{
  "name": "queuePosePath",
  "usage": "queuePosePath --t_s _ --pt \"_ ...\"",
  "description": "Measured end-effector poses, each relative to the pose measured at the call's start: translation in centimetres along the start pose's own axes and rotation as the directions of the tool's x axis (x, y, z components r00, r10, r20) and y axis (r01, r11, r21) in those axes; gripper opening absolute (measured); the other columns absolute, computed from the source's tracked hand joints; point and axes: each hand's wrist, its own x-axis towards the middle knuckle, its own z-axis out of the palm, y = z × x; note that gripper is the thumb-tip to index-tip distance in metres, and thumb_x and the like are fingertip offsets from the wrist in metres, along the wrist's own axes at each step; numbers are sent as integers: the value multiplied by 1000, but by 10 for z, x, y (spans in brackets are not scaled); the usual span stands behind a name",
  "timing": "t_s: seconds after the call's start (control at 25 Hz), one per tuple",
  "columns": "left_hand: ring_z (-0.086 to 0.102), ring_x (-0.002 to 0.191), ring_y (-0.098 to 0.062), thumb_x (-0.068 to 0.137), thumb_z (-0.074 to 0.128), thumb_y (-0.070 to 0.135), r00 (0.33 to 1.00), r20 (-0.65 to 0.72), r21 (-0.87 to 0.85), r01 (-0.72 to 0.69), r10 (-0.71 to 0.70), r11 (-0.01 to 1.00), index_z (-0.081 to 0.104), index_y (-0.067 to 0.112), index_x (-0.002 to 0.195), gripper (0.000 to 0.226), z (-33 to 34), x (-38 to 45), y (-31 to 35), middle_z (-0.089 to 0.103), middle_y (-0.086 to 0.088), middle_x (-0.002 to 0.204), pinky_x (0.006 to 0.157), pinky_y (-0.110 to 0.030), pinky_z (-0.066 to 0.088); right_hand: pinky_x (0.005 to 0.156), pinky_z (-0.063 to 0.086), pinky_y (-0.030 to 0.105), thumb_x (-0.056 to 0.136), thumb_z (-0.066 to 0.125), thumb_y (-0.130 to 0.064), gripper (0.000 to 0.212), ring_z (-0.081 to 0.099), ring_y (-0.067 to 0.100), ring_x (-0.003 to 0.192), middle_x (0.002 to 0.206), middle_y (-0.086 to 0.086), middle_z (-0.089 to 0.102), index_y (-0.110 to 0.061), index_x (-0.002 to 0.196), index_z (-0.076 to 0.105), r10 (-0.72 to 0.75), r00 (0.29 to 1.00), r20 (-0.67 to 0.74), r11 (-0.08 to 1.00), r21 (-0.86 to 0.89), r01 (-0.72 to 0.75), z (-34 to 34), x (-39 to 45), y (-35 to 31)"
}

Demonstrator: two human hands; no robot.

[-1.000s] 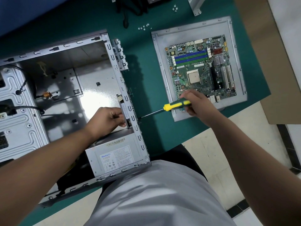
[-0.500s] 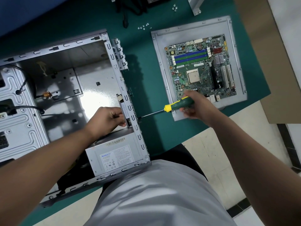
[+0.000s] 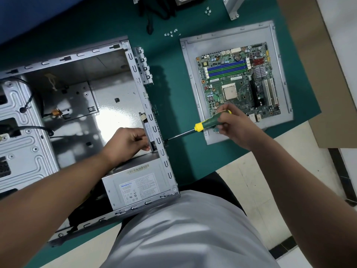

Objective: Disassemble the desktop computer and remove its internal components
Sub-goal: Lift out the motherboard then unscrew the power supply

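The small slim module (image 3: pixel 148 132) sits upright against the inside of the rear wall of the computer case (image 3: pixel 150 105), just above the power supply (image 3: pixel 139 186), and that is the piece in play. The left hand (image 3: pixel 127 142) reaches inside the case and pinches the module with curled fingers, steadying it. From outside, the right hand (image 3: pixel 229 124) is wrapped round the green and yellow handle of the screwdriver (image 3: pixel 195 128), its shaft running in to the wall, tip meeting the metal right at the module's level.

The module looks light and rigid, probably a thin part with a label on its edge; it should come away easily once its fastening is out, and is best held by its edges as it is now, since it could drop into the case once freed. The case itself is stiff sheet metal with edges that may be sharp.

Out on the green bench (image 3: pixel 173 89), the motherboard (image 3: pixel 239 82) lies on a grey side panel (image 3: pixel 187 74), with loose screws (image 3: pixel 171 33) nearby.

The screw itself cannot be seen, hidden behind the wall's lip. The module's face is blocked by the left hand, so what it is stays unclear. The case runs off the left edge.
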Motion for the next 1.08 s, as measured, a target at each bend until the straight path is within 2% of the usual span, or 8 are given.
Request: queuePosePath --t_s 0.08,0.2,0.36,0.52,0.68,0.88,1.0,1.08 --pt "67 65 10 91 69 -6 1000 -6 -2 -1 1 1000 73 35 74 44 0 0 -1 74 22 74 65 -1 44 61 39 31 94 52 -18 5 50 20 61 72 8 59 -16 97 50 28 999 20 1000 -1 -28 0 0 -2" --pt "68 67 9 91 70 -5 1000 -6 3 -10 10 1000 73 36 74 44 0 1 -3 75 20 75 65 -1 44 51 42 24 97 51 -56 39 54 14 51 65 1 61 -19 87 53 -31 995 -90 933 -361 -3 2 2 0" --pt "70 70 7 90 71 -3 1000 -18 12 -15 15 1000 73 38 73 44 1 2 -5 76 20 77 66 -1 44 56 42 29 89 48 -6 12 57 17 58 83 6 59 -18 90 48 -9 1000 -20 999 -45 8 3 0 -4" --pt "70 70 7 91 71 -2 1000 -12 0 -11 11 1000 73 36 75 41 1 2 -8 76 20 77 66 -2 44 47 42 23 101 49 -51 35 50 13 47 64 3 62 -17 90 51 -23 995 -93 917 -397 -16 2 4 2" --pt "71 73 7 91 71 -2 1000 -14 16 6 -6 1000 77 28 78 33 2 3 -11 77 16 78 66 -3 45 61 42 30 90 47 0 14 52 19 61 87 9 57 -13 91 52 18 1000 -3 998 56 -18 0 3 2" --pt "70 70 8 91 70 -2 1000 -3 3 13 -13 1000 77 26 78 32 2 3 -11 76 17 77 66 -3 45 53 45 23 101 46 -53 40 54 11 51 71 5 66 -16 91 56 -51 989 -139 881 -472 -21 4 6 4" --pt "71 73 7 91 71 -1 1000 -11 3 11 -11 1000 79 22 80 27 2 3 -10 77 15 79 67 -3 45 59 45 29 94 49 -6 9 54 19 64 94 13 56 -13 92 54 -44 997 -60 993 -115 36 3 4 4" --pt "70 72 7 91 71 -1 1000 -9 4 3 -3 1000 78 26 78 30 2 3 -10 77 14 77 67 -3 45 56 48 30 94 50 -10 8 60 23 64 89 14 61 -14 95 56 -6 1000 -29 999 -49 5 4 2 2"
